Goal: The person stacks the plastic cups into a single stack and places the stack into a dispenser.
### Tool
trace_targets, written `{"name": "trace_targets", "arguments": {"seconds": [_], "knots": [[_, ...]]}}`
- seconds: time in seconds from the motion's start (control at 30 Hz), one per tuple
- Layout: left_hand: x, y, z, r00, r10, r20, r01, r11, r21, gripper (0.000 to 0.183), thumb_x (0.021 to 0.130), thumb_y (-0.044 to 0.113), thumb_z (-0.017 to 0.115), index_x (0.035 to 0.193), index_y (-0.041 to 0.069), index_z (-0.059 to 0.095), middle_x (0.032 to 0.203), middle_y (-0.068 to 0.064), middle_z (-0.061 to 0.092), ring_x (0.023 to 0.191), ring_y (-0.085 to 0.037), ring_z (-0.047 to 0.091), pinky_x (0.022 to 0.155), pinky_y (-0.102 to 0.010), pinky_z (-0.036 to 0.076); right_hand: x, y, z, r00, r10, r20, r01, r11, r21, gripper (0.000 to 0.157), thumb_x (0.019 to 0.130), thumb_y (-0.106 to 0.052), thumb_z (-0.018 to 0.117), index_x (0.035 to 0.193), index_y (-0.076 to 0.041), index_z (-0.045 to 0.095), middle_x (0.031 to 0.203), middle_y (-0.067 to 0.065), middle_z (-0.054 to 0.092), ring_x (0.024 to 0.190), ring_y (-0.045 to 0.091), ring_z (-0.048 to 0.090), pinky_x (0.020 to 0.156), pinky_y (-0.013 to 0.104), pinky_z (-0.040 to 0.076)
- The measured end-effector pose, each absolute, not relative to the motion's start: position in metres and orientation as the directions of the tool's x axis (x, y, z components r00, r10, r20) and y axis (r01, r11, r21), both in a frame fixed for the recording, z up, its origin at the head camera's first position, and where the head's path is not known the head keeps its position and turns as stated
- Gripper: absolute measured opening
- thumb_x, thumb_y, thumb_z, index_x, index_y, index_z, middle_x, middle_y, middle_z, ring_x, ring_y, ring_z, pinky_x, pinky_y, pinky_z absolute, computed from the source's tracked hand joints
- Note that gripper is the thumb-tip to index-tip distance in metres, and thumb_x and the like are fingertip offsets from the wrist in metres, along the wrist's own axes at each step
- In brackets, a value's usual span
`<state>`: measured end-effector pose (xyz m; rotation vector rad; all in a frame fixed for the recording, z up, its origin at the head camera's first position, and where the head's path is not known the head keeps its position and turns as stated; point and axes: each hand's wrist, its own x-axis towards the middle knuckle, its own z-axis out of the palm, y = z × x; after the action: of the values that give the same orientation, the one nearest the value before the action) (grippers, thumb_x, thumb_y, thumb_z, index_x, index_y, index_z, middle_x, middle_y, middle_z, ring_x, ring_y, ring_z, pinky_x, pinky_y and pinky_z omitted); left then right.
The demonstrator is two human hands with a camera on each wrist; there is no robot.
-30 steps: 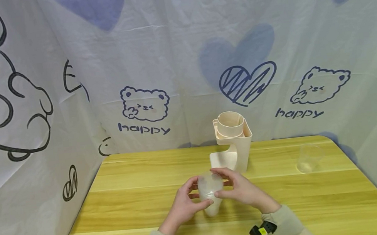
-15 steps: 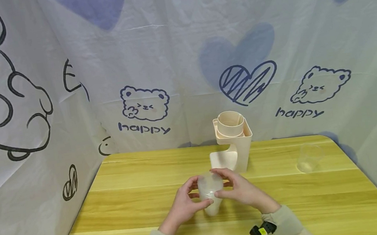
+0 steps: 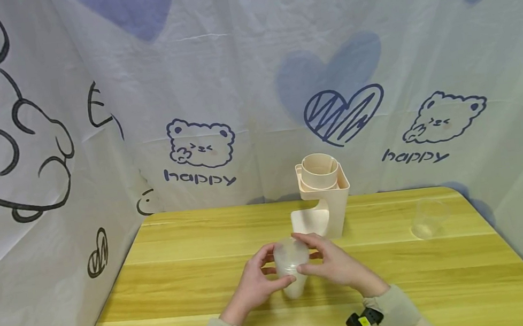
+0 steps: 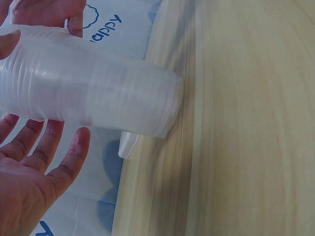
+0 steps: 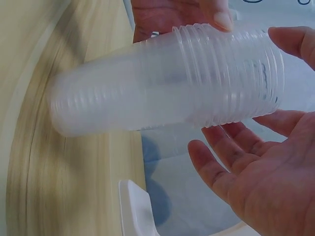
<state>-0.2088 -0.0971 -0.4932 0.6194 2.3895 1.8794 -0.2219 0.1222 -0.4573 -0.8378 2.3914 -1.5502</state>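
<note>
A stack of clear plastic cups (image 3: 292, 260) is upright in front of me, rims at the top and narrow end down. My left hand (image 3: 257, 280) grips its left side near the rims, thumb in front and fingers behind. From the right, my right hand (image 3: 332, 263) holds the same upper part between thumb and fingers. Several nested rims show on the stack (image 5: 221, 73) in the right wrist view. In the left wrist view, the lower end of the stack (image 4: 142, 96) comes close to the tabletop; whether it touches I cannot tell.
Just behind the hands stands a cream-coloured holder (image 3: 338, 210) with a round tube in its top and a flat foot. A single clear cup (image 3: 425, 226) stands at the right on the wooden table (image 3: 183, 279). Printed cloth (image 3: 252, 78) hangs at the back and left.
</note>
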Motion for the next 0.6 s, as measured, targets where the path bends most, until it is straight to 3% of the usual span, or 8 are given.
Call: {"name": "trace_targets", "arguments": {"seconds": [0.27,0.6], "knots": [[-0.197,-0.097,-0.469,-0.914,0.338,0.226,0.297,0.175,0.939,0.062,0.079,0.005,0.082,0.131,-0.005,0.051,0.121,-0.019,0.060,0.109,-0.038,0.057,0.088,-0.044,0.054,-0.219,0.125,-0.457,-0.838,-0.510,0.192,-0.364,0.261,-0.894,0.073,0.089,-0.014,0.074,0.147,0.005,0.034,0.141,0.024,0.045,0.124,0.040,0.046,0.099,0.058,0.043],[-0.198,-0.097,-0.472,-0.917,0.336,0.214,0.281,0.168,0.945,0.063,0.078,0.006,0.082,0.132,-0.003,0.051,0.120,-0.016,0.060,0.109,-0.037,0.057,0.088,-0.045,0.053,-0.214,0.146,-0.448,-0.903,-0.369,0.221,-0.338,0.289,-0.896,0.073,0.086,-0.011,0.076,0.147,-0.004,0.037,0.135,0.021,0.051,0.126,0.039,0.047,0.101,0.056,0.042]]}}
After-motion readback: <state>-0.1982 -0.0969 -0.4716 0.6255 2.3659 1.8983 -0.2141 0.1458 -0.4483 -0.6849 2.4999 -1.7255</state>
